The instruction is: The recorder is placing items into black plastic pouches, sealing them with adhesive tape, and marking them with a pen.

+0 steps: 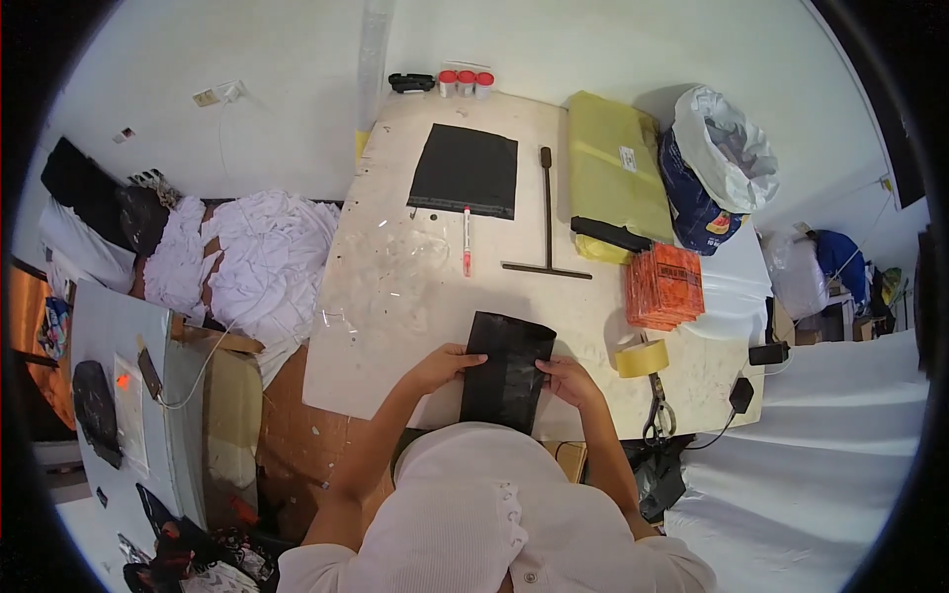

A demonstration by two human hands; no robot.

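Note:
A folded black plastic mailing bag (506,371) is held upright over the table's near edge, close to my body. My left hand (445,368) pinches its left side, thumb on the front face. My right hand (569,380) grips the right side in the same manner. Beyond it, a red and white marker (468,242) lies on the table, its tip end touching the lower edge of a flat black sheet or bag (465,173). To the right of these rests a dark T-shaped metal tool (548,217).
On the pale table (366,287) stand a stack of orange packets (664,287), a yellow tape roll (643,359), scissors (659,410), a yellow wrapped bundle (615,163), a blue-white sack (707,168) and red-lidded jars (466,85). White cloth (272,262) heaps at the left.

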